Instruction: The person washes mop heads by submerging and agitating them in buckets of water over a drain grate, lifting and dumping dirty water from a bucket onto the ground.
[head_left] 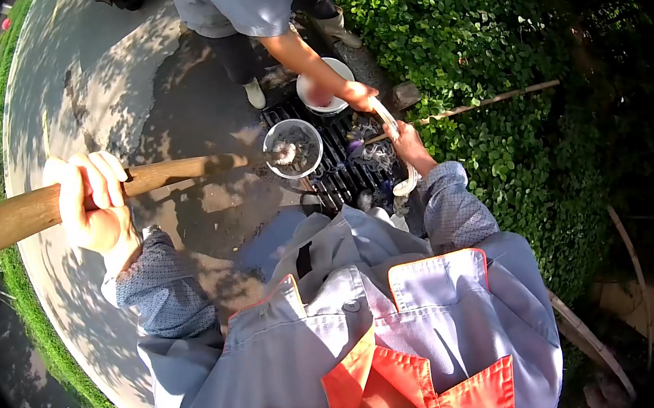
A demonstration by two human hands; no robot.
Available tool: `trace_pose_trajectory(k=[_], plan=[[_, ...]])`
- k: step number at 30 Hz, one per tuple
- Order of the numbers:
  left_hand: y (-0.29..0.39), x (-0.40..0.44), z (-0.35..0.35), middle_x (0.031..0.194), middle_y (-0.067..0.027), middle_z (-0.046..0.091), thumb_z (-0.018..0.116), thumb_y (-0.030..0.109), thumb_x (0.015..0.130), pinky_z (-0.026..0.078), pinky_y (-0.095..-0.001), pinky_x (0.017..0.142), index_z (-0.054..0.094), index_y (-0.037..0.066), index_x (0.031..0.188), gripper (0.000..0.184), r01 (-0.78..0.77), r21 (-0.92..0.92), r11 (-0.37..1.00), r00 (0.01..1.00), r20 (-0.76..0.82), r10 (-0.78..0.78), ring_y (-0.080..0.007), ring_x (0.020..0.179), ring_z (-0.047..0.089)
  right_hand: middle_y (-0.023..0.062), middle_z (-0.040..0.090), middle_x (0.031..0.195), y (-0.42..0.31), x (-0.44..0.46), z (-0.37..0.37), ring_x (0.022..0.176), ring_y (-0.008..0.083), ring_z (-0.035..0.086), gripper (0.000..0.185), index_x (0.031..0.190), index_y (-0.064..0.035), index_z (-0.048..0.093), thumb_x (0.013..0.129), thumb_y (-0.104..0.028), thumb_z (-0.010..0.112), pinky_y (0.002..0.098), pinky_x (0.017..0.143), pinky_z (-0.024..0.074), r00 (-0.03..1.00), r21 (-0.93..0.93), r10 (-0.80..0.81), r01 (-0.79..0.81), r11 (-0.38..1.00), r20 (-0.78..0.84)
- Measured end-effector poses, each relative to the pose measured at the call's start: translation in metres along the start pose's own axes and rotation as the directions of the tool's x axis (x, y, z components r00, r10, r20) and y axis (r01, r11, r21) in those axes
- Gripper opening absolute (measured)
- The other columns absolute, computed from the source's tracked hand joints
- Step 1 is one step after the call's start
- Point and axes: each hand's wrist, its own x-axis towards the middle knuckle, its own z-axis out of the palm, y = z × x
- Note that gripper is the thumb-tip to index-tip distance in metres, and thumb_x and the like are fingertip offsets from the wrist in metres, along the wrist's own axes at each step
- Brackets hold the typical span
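The left hand (96, 208) clenches the wooden pole (18, 220) at left, best held steady near the white bucket (296, 176). The right hand (410, 147), right of centre, grasps a pale curved strip (406, 186); gentle tension suits it.

The jacket (280, 360) is grey-blue, its collar (353, 376) bright orange and its pocket flaps (438, 278) edged in thin orange piping. Both sleeve covers (169, 292) carry a fine, pale lattice over blue-grey. The handle (18, 225) is tan-brown. Both buckets (298, 177) are white, the grate (335, 189) black. The co-worker's shirt (234, 3) is grey-blue, the trousers (233, 58) dark, the boots (255, 95) off-white. Leaf shadows mottle the grey pavement (99, 84); the hedge (444, 24) is green.
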Motion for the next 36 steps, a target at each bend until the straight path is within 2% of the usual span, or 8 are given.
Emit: trace_pose_trajectory(k=[10,15,22,25,27,29,31,36], plan=[[-0.249,-0.116,-0.004,0.062,-0.0001,0.051,0.061,0.005,0.085,0.041,-0.0259,0.055,0.047,0.008,0.068,0.023,0.497,0.340,0.798,0.867,-0.241,-0.437,-0.0086,0.054,0.047,0.0238,0.051,0.119,-0.101,0.036,-0.032,0.109,0.0381,0.053,0.047,0.122,-0.0021,0.052,0.085,-0.027,0.065,0.0424,0.089,0.0458,0.911,-0.425,-0.298,0.159,0.891,-0.285],[-0.271,-0.105,0.092,0.072,-0.0177,0.064,0.069,0.015,0.077,0.048,-0.0347,0.063,0.059,-0.003,0.085,0.022,0.501,0.432,0.750,0.850,-0.084,-0.520,-0.0241,0.067,0.064,0.0179,0.045,0.131,-0.284,-0.050,-0.112,0.122,0.0275,0.046,0.073,0.141,-0.0017,0.031,0.088,-0.036,0.065,0.0402,0.103,0.0370,0.837,0.605,-0.481,0.530,0.594,-0.261],[-0.284,-0.222,0.130,0.113,-0.0133,0.052,0.060,-0.003,0.064,0.036,-0.0354,0.100,0.048,0.005,0.113,0.051,0.408,0.246,0.879,0.809,0.349,-0.473,-0.0296,0.113,0.048,0.0023,0.043,0.065,-0.279,-0.185,-0.176,0.048,0.0092,0.036,0.033,0.107,0.0008,0.056,0.097,-0.030,0.046,0.0241,0.047,0.0337,0.650,0.508,-0.129,0.688,0.518,-0.749],[-0.392,-0.315,0.030,0.118,-0.0156,0.051,0.057,0.009,0.073,0.044,-0.0370,0.095,0.049,-0.003,0.117,0.046,0.961,0.031,0.276,0.265,0.188,-0.946,-0.0275,0.115,0.050,0.0025,0.043,0.060,-0.269,-0.246,-0.162,0.045,0.0103,0.039,0.026,0.093,-0.0007,0.053,0.094,-0.027,0.051,0.0234,0.042,0.0343,0.686,0.569,-0.174,0.697,0.437,-0.707],[-0.368,-0.331,0.039,0.070,-0.0112,0.061,0.058,0.022,0.085,0.053,-0.0331,0.069,0.057,-0.003,0.097,0.028,0.744,-0.636,-0.204,-0.196,0.084,-0.977,-0.0234,0.065,0.061,0.0026,0.046,0.060,-0.279,-0.272,-0.152,0.046,0.0126,0.044,0.022,0.086,-0.0028,0.052,0.093,-0.024,0.052,0.0248,0.040,0.0357,0.689,0.602,-0.357,0.725,0.336,-0.631],[-0.341,-0.316,0.069,0.066,-0.0056,0.059,0.061,0.026,0.085,0.053,-0.0321,0.061,0.056,0.000,0.089,0.027,0.430,-0.896,-0.108,-0.336,-0.047,-0.941,-0.0188,0.056,0.057,0.0006,0.047,0.054,-0.291,-0.282,-0.153,0.040,0.0085,0.049,0.029,0.081,-0.0044,0.045,0.079,-0.022,0.068,0.0189,0.039,0.0458,0.536,0.528,-0.636,0.818,0.229,-0.555],[-0.369,-0.326,0.073,0.054,0.0013,0.048,0.063,0.021,0.084,0.049,-0.0316,0.054,0.049,0.009,0.075,0.020,-0.047,-0.910,-0.413,0.017,0.413,-0.911,-0.0126,0.045,0.046,0.0016,0.050,0.056,-0.299,-0.318,-0.171,0.041,0.0090,0.050,0.025,0.080,-0.0050,0.045,0.080,-0.019,0.067,0.0180,0.041,0.0439,0.554,0.444,-0.456,0.832,0.332,-0.697],[-0.232,-0.319,0.182,0.053,0.0019,0.041,0.059,0.008,0.081,0.047,-0.0346,0.055,0.042,0.012,0.064,0.024,0.511,-0.776,-0.371,-0.357,0.201,-0.912,-0.0144,0.047,0.045,0.0048,0.062,0.073,-0.235,-0.487,-0.276,0.051,0.0141,0.056,0.023,0.081,-0.0020,0.056,0.081,-0.021,0.069,0.0227,0.049,0.0451,0.426,0.287,-0.175,0.809,0.513,-0.887]])
